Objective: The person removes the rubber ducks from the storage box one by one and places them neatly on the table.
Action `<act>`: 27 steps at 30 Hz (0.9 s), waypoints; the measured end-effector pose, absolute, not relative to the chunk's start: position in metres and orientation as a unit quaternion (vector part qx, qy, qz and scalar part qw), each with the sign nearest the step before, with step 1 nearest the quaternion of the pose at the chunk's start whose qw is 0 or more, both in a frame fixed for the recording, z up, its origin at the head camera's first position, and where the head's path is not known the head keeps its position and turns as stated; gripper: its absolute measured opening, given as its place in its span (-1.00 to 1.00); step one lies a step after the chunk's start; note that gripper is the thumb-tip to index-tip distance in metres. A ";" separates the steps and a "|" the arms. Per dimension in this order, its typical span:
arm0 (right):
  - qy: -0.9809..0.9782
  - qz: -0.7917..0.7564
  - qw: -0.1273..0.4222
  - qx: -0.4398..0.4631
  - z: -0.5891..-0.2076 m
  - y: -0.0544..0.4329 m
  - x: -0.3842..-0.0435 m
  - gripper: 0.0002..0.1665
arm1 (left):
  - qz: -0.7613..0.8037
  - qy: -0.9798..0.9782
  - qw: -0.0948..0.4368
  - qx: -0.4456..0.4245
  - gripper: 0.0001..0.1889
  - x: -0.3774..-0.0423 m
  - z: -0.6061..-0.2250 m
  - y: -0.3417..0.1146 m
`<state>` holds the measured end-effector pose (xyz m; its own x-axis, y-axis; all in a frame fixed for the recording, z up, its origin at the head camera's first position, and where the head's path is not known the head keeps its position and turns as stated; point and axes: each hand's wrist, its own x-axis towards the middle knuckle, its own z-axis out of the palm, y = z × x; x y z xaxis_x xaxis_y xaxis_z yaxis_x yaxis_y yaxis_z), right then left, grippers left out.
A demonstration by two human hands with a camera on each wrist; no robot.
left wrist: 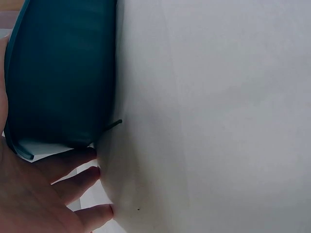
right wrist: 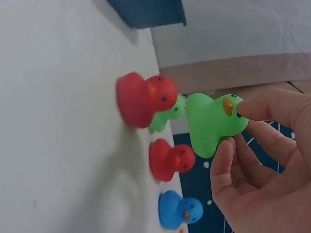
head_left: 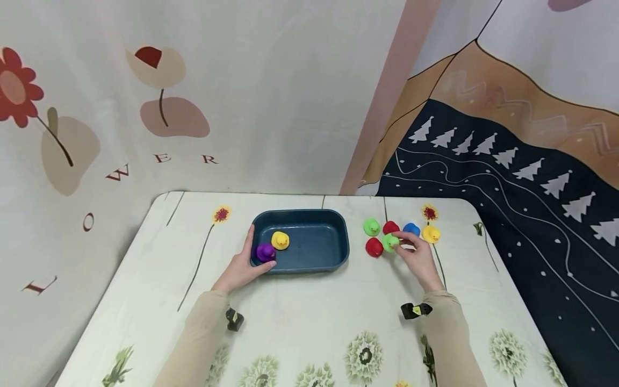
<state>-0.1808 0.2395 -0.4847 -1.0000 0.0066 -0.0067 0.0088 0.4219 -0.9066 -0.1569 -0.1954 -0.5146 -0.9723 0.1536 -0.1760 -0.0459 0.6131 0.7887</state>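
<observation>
Spread around the near left corner of a dark blue tray [head_left: 309, 270], my left hand [head_left: 243, 269] rests against it. Its thumb lies along the near wall and the fingers along the left side, fairly straight in the left wrist view. Inside the tray sit a yellow duck [head_left: 280, 240] and a purple duck [head_left: 265, 252], toward its left end. My right hand [head_left: 417, 259] pinches a green toy duck [right wrist: 210, 124] by its head, above the table. Near it are two red ducks [right wrist: 146, 99], another green duck [head_left: 372, 226], a blue duck [right wrist: 180, 210] and a yellow duck [head_left: 431, 234].
A white cloth with printed flowers covers the table [head_left: 309, 317]. Behind it hangs a pale curtain [head_left: 290, 107], with a dark panel of printed trees [head_left: 483, 161] at the right. Black straps with small devices [head_left: 416, 310] sit on both wrists.
</observation>
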 end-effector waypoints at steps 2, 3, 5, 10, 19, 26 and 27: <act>0.847 -0.532 0.000 0.003 -0.487 0.243 -0.181 -0.62 | 0.439 0.891 0.114 0.031 0.18 -0.157 -0.514 -0.195; 0.849 -0.529 -0.001 0.001 -0.488 0.244 -0.181 -0.62 | 0.439 0.891 0.113 0.031 0.18 -0.157 -0.514 -0.195; 0.855 -0.519 -0.001 0.001 -0.491 0.247 -0.181 -0.62 | 0.438 0.891 0.114 0.031 0.18 -0.157 -0.515 -0.195; 0.865 -0.502 0.006 -0.004 -0.499 0.255 -0.184 -0.62 | 0.437 0.891 0.116 0.029 0.19 -0.157 -0.515 -0.195; 0.872 -0.489 0.006 -0.026 -0.509 0.266 -0.188 -0.63 | 0.436 0.892 0.118 0.026 0.18 -0.157 -0.515 -0.195; 0.864 -0.503 0.023 -0.027 -0.516 0.268 -0.189 -0.62 | 0.439 0.890 0.118 0.024 0.18 -0.157 -0.514 -0.194; 0.863 -0.504 0.025 -0.026 -0.516 0.269 -0.189 -0.61 | 0.440 0.890 0.119 0.023 0.18 -0.157 -0.514 -0.194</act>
